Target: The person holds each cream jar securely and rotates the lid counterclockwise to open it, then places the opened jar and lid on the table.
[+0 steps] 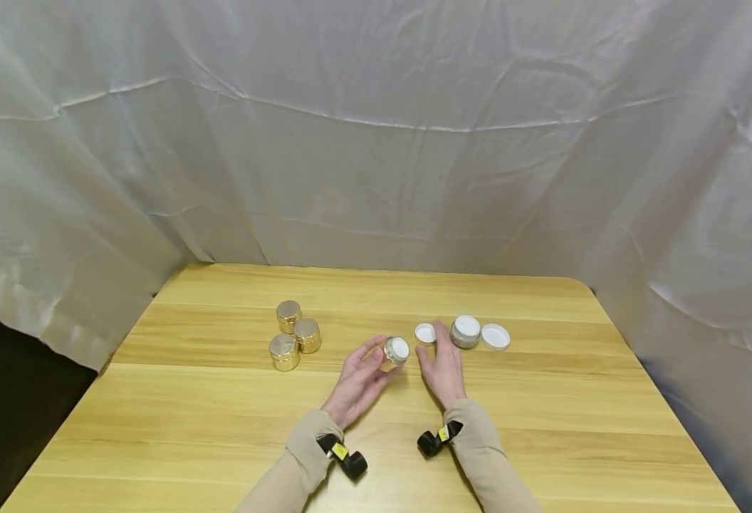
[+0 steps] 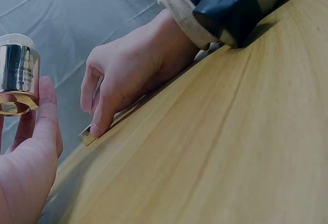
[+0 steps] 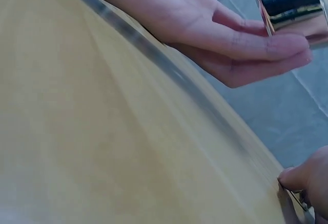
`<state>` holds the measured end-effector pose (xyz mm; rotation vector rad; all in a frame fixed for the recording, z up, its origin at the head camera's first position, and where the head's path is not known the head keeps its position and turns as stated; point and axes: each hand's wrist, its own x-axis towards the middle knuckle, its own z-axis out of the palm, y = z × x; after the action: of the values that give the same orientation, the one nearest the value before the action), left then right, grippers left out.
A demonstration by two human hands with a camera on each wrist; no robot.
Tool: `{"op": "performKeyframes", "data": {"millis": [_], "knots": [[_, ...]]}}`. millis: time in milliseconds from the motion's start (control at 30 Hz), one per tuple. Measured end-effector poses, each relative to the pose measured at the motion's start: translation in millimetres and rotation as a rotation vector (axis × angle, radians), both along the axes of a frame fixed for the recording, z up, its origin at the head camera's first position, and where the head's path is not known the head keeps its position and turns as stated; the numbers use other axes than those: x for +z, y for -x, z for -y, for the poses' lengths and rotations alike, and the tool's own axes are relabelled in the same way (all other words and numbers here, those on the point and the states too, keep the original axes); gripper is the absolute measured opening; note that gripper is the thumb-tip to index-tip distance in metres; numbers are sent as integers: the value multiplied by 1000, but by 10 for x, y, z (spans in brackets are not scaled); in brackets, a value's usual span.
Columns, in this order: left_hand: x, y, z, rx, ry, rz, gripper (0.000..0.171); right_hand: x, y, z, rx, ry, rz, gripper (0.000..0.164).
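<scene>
My left hand (image 1: 358, 381) grips a small gold jar (image 1: 397, 350), held above the table with its white-topped mouth tilted up and no lid on it. In the left wrist view the shiny jar (image 2: 19, 70) shows a clear rim and faint print on its side. To the right, my right hand (image 1: 445, 374) reaches down to the table and pinches a gold lid (image 1: 424, 333) between thumb and fingers, its white inside facing up. Just beyond those fingers stands an uncovered jar (image 1: 465, 332) with a white top, next to another upturned lid (image 1: 495, 337).
Three lidded gold jars (image 1: 307, 335) stand close together on the left of the wooden table (image 1: 222, 434). Grey cloth (image 1: 376, 178) hangs behind the table and along its sides. Each wrist carries a black camera (image 1: 353, 465).
</scene>
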<state>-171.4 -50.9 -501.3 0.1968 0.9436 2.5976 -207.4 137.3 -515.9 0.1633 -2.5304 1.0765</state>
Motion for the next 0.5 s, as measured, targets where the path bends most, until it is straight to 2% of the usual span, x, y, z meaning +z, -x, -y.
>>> {"op": "performKeyframes", "data": {"millis": [233, 400, 500], "knots": [[-25, 0, 10, 29, 8, -35, 31, 8, -122, 4, 41, 46, -11, 61], [-26, 7, 1, 46, -6, -19, 41, 2, -182, 20, 15, 97, -102, 46], [-18, 4, -8, 42, 10, -18, 50, 10, -185, 23, 8, 162, -110, 36]]}}
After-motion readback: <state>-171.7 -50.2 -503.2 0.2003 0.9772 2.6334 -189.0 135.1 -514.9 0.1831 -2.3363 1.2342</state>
